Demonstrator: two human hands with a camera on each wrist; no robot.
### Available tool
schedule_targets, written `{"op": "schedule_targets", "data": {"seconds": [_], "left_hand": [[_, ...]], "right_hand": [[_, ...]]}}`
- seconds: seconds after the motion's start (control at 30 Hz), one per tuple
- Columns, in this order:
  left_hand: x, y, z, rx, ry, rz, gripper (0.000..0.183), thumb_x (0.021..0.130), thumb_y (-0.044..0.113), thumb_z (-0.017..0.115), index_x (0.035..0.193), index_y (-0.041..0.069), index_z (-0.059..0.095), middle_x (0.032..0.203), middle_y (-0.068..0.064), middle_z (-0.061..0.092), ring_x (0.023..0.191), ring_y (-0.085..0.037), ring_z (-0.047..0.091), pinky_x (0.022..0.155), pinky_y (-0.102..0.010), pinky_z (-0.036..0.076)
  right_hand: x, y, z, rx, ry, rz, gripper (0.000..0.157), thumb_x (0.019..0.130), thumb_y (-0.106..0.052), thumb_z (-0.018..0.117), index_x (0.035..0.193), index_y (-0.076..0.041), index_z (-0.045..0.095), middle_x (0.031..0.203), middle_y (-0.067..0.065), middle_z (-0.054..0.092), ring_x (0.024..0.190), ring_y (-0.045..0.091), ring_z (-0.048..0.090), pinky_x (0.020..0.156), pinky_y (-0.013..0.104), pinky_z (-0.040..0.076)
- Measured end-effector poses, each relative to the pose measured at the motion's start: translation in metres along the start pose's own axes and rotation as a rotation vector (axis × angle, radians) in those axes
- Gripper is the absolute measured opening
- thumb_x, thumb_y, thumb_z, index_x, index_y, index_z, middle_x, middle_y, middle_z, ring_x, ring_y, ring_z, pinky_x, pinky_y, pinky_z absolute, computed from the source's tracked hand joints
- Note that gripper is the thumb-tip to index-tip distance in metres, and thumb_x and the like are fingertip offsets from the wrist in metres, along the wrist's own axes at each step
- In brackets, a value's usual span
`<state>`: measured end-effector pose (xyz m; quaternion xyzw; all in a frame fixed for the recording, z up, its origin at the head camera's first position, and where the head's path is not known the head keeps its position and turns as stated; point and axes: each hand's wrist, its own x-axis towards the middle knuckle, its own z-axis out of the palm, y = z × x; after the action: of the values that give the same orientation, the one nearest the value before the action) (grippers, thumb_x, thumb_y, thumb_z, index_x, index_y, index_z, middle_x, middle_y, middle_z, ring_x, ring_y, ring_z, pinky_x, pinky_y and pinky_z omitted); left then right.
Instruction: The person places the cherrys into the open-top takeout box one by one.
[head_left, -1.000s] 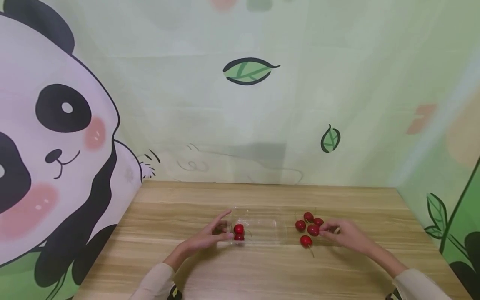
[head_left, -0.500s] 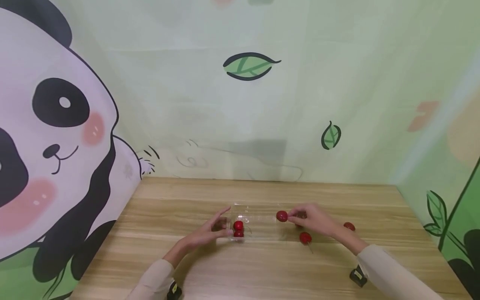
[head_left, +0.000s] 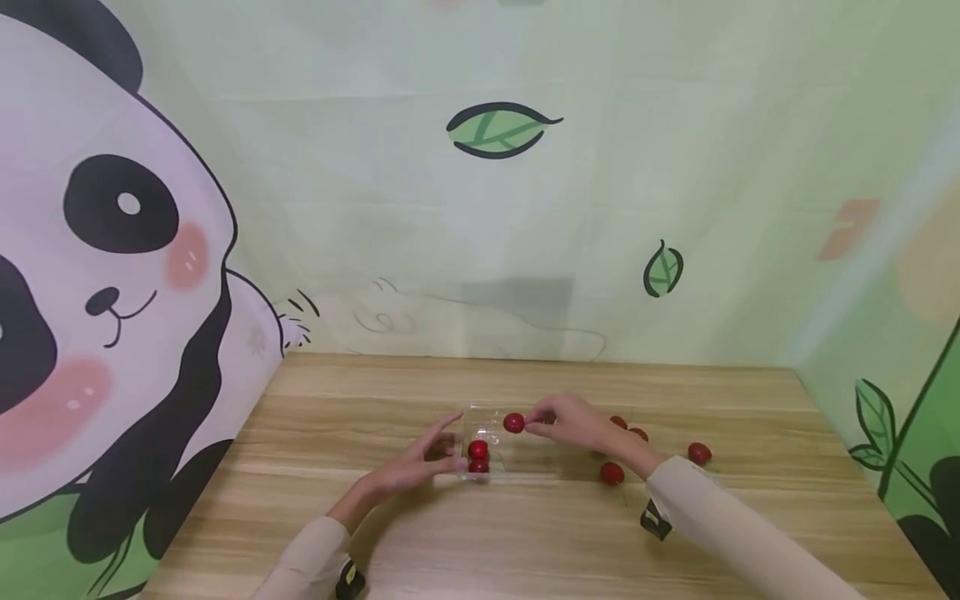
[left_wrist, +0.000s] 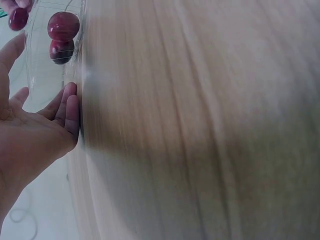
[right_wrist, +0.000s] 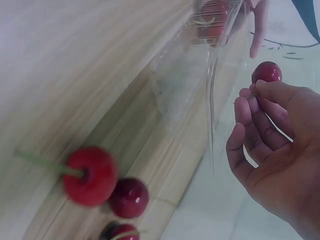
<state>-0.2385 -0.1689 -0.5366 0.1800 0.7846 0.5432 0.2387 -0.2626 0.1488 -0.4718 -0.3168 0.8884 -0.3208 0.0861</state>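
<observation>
A clear plastic box (head_left: 525, 467) lies on the wooden table, with two red cherries (head_left: 477, 450) inside its left end. My left hand (head_left: 412, 468) rests against that end, thumb at the near corner and index finger straight toward the far corner; in the left wrist view the palm of the left hand (left_wrist: 37, 127) shows. Between thumb and fingertips my right hand (head_left: 573, 423) pinches another cherry (head_left: 513, 422), held above the box. From the right wrist, this pinched cherry (right_wrist: 267, 72) appears at the fingertips of the right hand (right_wrist: 280, 135), higher than the box rim.
Right of the box lie several loose cherries, including one near the front (head_left: 612, 473) and one farther right (head_left: 699, 452). Others are partly hidden behind the right wrist. A cloth backdrop with a printed panda (head_left: 135, 275) rises behind the table.
My right hand has pinched a cherry from the group and carried it left over the box. One loose cherry now lies farther right. The left hand has stayed at the box's end.
</observation>
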Motion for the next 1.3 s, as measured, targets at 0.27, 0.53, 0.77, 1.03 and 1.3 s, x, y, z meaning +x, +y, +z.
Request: {"op": "schedule_targets", "data": {"seconds": [0.27, 0.53, 0.77, 1.03, 1.3], "left_hand": [[-0.001, -0.001, -0.005, 0.018, -0.007, 0.007, 0.082, 0.100, 0.031, 0.066, 0.165, 0.029, 0.015, 0.159, -0.020, 0.040, 0.142, -0.040, 0.041, 0.115, -0.065, 0.035], [-0.001, -0.001, -0.005, 0.014, -0.003, -0.011, 0.084, 0.099, 0.036, 0.067, 0.164, 0.029, 0.016, 0.160, -0.017, 0.041, 0.144, -0.039, 0.041, 0.116, -0.066, 0.034], [0.002, -0.002, 0.002, 0.024, -0.035, -0.014, 0.086, 0.098, 0.037, 0.068, 0.165, 0.028, 0.014, 0.158, -0.020, 0.040, 0.142, -0.039, 0.043, 0.117, -0.066, 0.032], [0.002, -0.002, 0.003, -0.001, -0.039, 0.002, 0.086, 0.098, 0.037, 0.068, 0.165, 0.028, 0.015, 0.160, -0.021, 0.038, 0.143, -0.041, 0.042, 0.117, -0.066, 0.031], [-0.001, 0.001, -0.003, -0.006, -0.029, -0.018, 0.082, 0.100, 0.035, 0.065, 0.165, 0.032, 0.015, 0.162, -0.018, 0.036, 0.147, -0.040, 0.037, 0.117, -0.067, 0.031]], "right_hand": [[0.031, -0.011, 0.020, -0.031, -0.041, -0.064, 0.014, 0.096, -0.008, 0.068, 0.097, 0.002, 0.077, 0.088, 0.016, 0.077, 0.069, 0.003, 0.060, 0.064, 0.016, 0.050], [0.050, -0.016, 0.037, -0.107, -0.030, -0.042, 0.010, 0.093, -0.007, 0.070, 0.091, 0.000, 0.077, 0.083, 0.009, 0.077, 0.070, 0.008, 0.065, 0.067, 0.018, 0.053], [0.048, -0.006, 0.054, -0.040, -0.044, 0.032, 0.015, 0.093, 0.000, 0.066, 0.079, 0.002, 0.074, 0.061, 0.004, 0.063, 0.052, 0.004, 0.043, 0.049, 0.015, 0.036], [0.053, -0.004, 0.062, -0.030, -0.022, 0.059, 0.011, 0.091, 0.003, 0.068, 0.083, 0.003, 0.076, 0.069, 0.009, 0.071, 0.055, 0.005, 0.048, 0.052, 0.015, 0.040], [0.057, -0.015, 0.058, -0.020, 0.003, 0.096, 0.010, 0.091, 0.003, 0.067, 0.092, 0.004, 0.077, 0.082, 0.013, 0.076, 0.062, 0.009, 0.056, 0.058, 0.019, 0.048]]}}
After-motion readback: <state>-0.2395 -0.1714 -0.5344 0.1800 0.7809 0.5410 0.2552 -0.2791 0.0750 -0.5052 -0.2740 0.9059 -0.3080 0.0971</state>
